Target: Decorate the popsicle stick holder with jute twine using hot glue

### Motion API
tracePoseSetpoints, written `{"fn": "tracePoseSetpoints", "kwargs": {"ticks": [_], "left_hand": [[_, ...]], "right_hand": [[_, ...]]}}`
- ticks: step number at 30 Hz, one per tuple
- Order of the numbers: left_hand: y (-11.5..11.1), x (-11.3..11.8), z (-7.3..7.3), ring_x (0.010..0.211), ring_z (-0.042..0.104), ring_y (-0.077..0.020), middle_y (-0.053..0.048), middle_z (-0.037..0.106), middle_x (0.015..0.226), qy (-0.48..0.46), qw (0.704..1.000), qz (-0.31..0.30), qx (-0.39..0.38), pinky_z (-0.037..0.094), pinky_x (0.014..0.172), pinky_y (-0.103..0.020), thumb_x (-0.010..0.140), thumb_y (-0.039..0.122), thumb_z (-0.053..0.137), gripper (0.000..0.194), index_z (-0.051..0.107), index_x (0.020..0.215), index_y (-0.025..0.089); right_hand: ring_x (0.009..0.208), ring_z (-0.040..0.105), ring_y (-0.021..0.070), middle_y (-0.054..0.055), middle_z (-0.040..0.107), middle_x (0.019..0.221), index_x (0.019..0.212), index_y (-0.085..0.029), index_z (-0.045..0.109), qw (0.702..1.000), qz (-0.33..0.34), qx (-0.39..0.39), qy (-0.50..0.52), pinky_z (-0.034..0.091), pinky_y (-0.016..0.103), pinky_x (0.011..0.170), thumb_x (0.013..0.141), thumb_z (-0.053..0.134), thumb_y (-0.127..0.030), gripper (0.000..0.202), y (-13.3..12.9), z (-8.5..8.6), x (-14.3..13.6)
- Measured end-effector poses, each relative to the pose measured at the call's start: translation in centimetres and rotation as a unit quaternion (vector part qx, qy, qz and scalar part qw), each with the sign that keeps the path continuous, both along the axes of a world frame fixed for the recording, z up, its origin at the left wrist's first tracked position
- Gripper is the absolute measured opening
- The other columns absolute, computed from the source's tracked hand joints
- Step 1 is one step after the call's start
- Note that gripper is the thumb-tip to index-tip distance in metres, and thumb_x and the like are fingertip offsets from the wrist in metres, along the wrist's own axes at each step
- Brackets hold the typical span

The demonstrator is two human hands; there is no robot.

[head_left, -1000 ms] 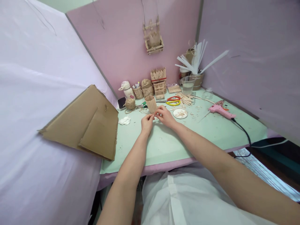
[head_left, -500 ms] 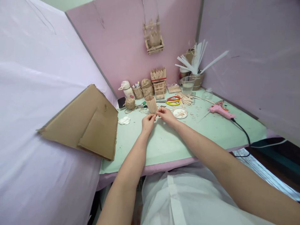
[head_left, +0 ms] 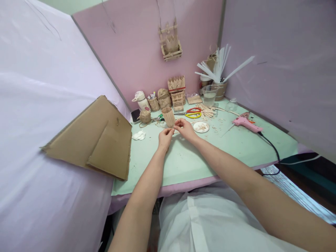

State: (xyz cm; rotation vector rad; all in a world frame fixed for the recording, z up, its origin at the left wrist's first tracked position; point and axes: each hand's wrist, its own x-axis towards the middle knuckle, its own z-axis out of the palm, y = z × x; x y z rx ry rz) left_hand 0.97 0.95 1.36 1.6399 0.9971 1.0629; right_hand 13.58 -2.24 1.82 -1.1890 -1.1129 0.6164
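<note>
Over the middle of the pale green counter [head_left: 189, 164], just on the wearer's side of a ribbed wooden cup [head_left: 168, 117], both hands meet around a thin pale sliver [head_left: 177, 132]. The left hand [head_left: 165, 138] is nearly closed, thumb and fingertips pinching the sliver; the right hand [head_left: 185, 128] has its fingertips drawn together on it too, its other fingers loosely curled. Fingers hide much of the piece, so I can't tell its full shape.

It looks like wood: next to no weight, I'd judge, fairly stiff but ready to snap if bent hard, and dry enough not to slip. Best to take it lightly by the ends, fingers clear of any splintery edge. The cup looks light and rigid; I'd hold it low around its sides rather than by the rim.

Scraps are scattered beyond the right forearm, near a white dish [head_left: 194, 129] of small bits. Scissors [head_left: 193, 117] and a pink glue gun [head_left: 244, 123] lie on the cloth-covered top. Cardboard [head_left: 112, 143] leans at the left, and a pink wall [head_left: 136, 42] rises behind, a small stick basket [head_left: 172, 54] hanging on it.
</note>
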Motion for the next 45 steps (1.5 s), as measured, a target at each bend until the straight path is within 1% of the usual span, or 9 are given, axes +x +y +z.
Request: {"fn": "tracePoseSetpoints", "kwargs": {"ticks": [7,11,18,21,26,30,33,36,45], "left_hand": [[0.1,0.0,-0.1,0.063,0.049,-0.0117,0.000,0.060,0.066,-0.030,0.999,0.028,-0.006,0.038,0.063,-0.024,0.068,0.033,0.063,0.017,0.063,0.067,0.015],[0.2,0.0,-0.1,0.063,0.050,-0.0117,0.000,0.061,0.066,-0.031,0.999,0.035,-0.002,0.039,0.063,-0.024,0.069,0.030,0.062,0.014,0.063,0.066,0.016],[0.2,0.0,-0.1,0.065,0.050,-0.0119,0.000,0.060,0.066,-0.052,0.998,0.038,0.003,0.039,0.064,-0.024,0.068,0.027,0.062,0.012,0.064,0.066,0.016],[0.1,0.1,0.0,0.066,0.052,-0.0120,0.000,0.061,0.067,-0.073,0.997,0.033,-0.003,0.040,0.066,-0.024,0.068,0.026,0.062,0.011,0.064,0.068,0.016],[0.3,0.0,-0.1,0.068,0.054,-0.0125,-0.002,0.064,0.070,-0.101,0.994,0.016,-0.027,0.042,0.069,-0.025,0.067,0.029,0.064,0.013,0.066,0.070,0.016],[0.5,0.0,-0.2,0.068,0.053,-0.0120,-0.001,0.063,0.070,-0.102,0.994,0.020,-0.024,0.042,0.069,-0.025,0.068,0.029,0.065,0.014,0.066,0.070,0.016],[0.6,0.0,-0.3,0.067,0.053,-0.0122,-0.001,0.063,0.069,-0.094,0.995,0.035,-0.013,0.042,0.068,-0.025,0.068,0.029,0.064,0.014,0.065,0.069,0.016],[0.8,-0.1,-0.5,0.068,0.054,-0.0128,-0.002,0.063,0.070,-0.091,0.995,0.041,0.011,0.043,0.069,-0.026,0.069,0.030,0.064,0.015,0.066,0.070,0.015],[1.4,-0.3,-1.3,0.076,0.057,-0.0155,-0.004,0.066,0.078,-0.035,0.993,0.047,0.105,0.043,0.074,-0.027,0.074,0.031,0.062,0.016,0.068,0.075,0.016]], "right_hand": [[0.077,0.064,0.0165,0.001,0.068,0.078,0.085,-0.021,0.058,0.996,-0.014,0.012,-0.082,0.047,0.032,0.078,0.074,0.057,-0.020,0.011,-0.3,-0.2,-0.2],[0.079,0.066,0.0169,0.002,0.070,0.081,0.087,-0.021,0.059,0.996,-0.016,0.006,-0.090,0.049,0.033,0.079,0.075,0.056,-0.019,0.012,-0.2,-0.3,-0.3],[0.078,0.065,0.0166,0.002,0.069,0.079,0.091,-0.020,0.058,0.996,-0.014,0.002,-0.093,0.049,0.034,0.080,0.075,0.054,-0.018,0.016,-0.3,-0.4,-0.3],[0.074,0.064,0.0159,0.001,0.068,0.075,0.090,-0.019,0.057,0.998,-0.004,-0.013,-0.069,0.049,0.033,0.077,0.074,0.054,-0.018,0.017,-0.1,-0.5,-0.3],[0.061,0.059,0.0131,-0.001,0.064,0.067,0.086,-0.019,0.053,0.999,0.026,-0.044,-0.004,0.048,0.027,0.062,0.070,0.056,-0.020,0.016,0.4,-0.7,-0.1],[0.063,0.055,0.0123,-0.001,0.060,0.069,0.072,-0.019,0.054,0.998,-0.004,-0.018,-0.066,0.045,0.027,0.064,0.070,0.058,-0.023,0.006,0.3,-0.5,0.0],[0.068,0.054,0.0131,0.000,0.060,0.073,0.070,-0.019,0.058,0.991,-0.022,-0.001,-0.135,0.045,0.028,0.069,0.071,0.057,-0.021,0.003,0.0,-0.3,-0.1],[0.073,0.054,0.0142,0.002,0.059,0.076,0.071,-0.019,0.062,0.985,-0.032,0.013,-0.170,0.045,0.028,0.072,0.073,0.056,-0.019,0.006,-0.1,-0.4,-0.2],[0.075,0.055,0.0153,0.002,0.060,0.075,0.069,-0.019,0.065,0.985,-0.051,0.004,-0.166,0.045,0.028,0.072,0.076,0.055,-0.021,0.012,-0.2,-0.3,-0.2]]}}
